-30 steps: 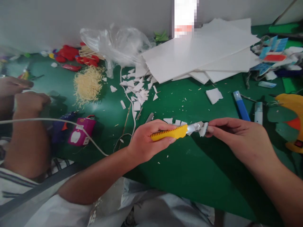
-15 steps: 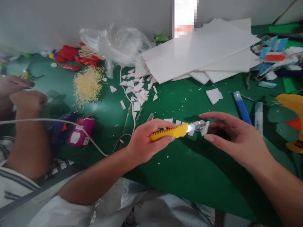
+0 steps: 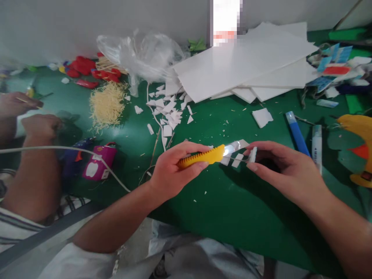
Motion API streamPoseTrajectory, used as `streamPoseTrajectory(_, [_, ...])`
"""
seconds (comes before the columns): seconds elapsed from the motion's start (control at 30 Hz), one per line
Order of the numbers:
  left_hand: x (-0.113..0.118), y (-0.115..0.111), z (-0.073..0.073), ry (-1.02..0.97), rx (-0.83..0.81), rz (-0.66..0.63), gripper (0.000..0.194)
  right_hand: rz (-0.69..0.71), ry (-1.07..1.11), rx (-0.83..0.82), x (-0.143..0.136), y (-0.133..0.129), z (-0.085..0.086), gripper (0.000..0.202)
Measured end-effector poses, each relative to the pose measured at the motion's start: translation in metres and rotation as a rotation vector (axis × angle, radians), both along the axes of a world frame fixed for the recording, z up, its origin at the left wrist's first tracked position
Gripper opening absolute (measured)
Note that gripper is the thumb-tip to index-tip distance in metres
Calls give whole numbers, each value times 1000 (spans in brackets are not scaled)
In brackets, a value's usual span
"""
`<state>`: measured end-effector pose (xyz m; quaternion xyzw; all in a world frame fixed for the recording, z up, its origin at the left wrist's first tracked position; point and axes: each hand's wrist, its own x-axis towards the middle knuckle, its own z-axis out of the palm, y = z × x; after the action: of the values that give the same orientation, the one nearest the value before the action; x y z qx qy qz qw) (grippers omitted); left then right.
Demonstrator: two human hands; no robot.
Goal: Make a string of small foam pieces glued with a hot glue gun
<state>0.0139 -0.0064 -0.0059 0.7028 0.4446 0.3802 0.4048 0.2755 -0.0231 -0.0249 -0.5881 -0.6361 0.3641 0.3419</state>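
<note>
My left hand (image 3: 171, 172) is closed round a yellow utility knife (image 3: 200, 157), its bright blade out and angled up to the right. Between the thumb and fingers of my right hand (image 3: 286, 166) is a small white foam piece (image 3: 252, 154), held on edge. The blade tip is close to my right fingertips; whether it touches the foam I cannot tell. Under the knife, small white foam bits (image 3: 237, 160) lie on the green table (image 3: 232, 217), partly hidden by my left hand.
White foam sheets (image 3: 247, 58) are stacked at the back, beside a heap of foam scraps (image 3: 171, 114). Yellow shreds (image 3: 107, 104) and a magenta charger (image 3: 99, 162) lie left, near another person's hands (image 3: 40, 126). Blue (image 3: 298, 131) and white (image 3: 317, 147) markers lie right.
The knife has drawn slightly left with my left hand, and its blade has come away from the foam piece. The other person's hands have shifted a little.
</note>
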Motion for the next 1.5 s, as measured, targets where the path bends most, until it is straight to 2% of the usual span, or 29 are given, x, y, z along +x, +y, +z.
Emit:
streamPoseTrajectory(0.13, [-2,1,-2,46,152,-46,18,1,-126,97,-4,2,11,24])
streamPoseTrajectory(0.27, [-2,0,-3,79,251,-68,20,-26,-207,95,-3,3,11,25])
streamPoseTrajectory(0.43, [2,-4,-3,105,287,-133,22,-31,-193,77,-3,3,7,21])
streamPoseTrajectory(0.57, [2,-5,-4,131,326,-156,24,-75,-155,29,-5,3,11,20])
streamPoseTrajectory(1.13, [3,-6,-6,175,351,-168,24,-125,-122,-37,-7,5,12,22])
streamPoseTrajectory(1.37, [2,-5,-7,185,349,-164,22,-119,-80,45,-5,1,0,28])
streamPoseTrajectory(1.5, [2,-4,-7,180,342,-143,22,-34,-12,-97,0,2,8,38])
